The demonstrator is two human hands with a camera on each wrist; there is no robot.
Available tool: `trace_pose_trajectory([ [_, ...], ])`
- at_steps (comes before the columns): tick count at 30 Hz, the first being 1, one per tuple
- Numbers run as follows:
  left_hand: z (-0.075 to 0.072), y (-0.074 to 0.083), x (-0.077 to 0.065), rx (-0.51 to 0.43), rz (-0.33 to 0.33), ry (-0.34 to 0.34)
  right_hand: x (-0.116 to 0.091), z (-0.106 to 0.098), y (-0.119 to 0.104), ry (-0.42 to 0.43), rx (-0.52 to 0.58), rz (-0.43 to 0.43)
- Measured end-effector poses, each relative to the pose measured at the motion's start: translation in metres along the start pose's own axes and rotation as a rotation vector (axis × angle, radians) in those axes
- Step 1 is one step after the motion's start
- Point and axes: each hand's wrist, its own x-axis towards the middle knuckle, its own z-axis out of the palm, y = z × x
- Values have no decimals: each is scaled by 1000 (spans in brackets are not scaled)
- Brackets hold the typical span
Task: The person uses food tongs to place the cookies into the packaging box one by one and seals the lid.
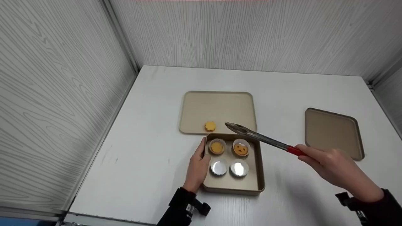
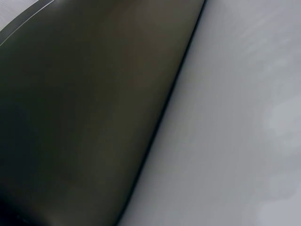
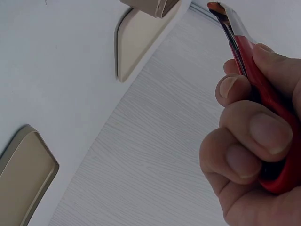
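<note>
My left hand [image 1: 197,166] grips the left wall of a deep square baking pan [image 1: 232,186], thumb at the rim. Four-sided and gold-brown, it holds two paper cups with round pastries in the back row, a plain yellow one [image 1: 217,147] and an orange one with dark marks [image 1: 241,149]. In front sit two cups with shiny silver insides [image 1: 219,167]. My right hand [image 1: 336,166] holds red-handled tongs [image 1: 263,138], fingers curled round the handle. Their tips hang over the pan's back edge; an orange-brown patch shows there in the right wrist view.
Behind the pan lies a flat gold tray [image 1: 220,106], bearing a flower-shaped yellow piece [image 1: 210,126] near its front edge. A smaller brown tray [image 1: 333,131] lies to the right. Pale wood-grain panels [image 1: 245,37] enclose the white table [image 1: 150,131] at the back and sides.
</note>
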Motion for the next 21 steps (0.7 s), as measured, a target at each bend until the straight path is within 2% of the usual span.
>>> trace_pose_trajectory([
  [21,0,0,1,-5,-15,1,-8,-18,-8,-46,-14,-29],
])
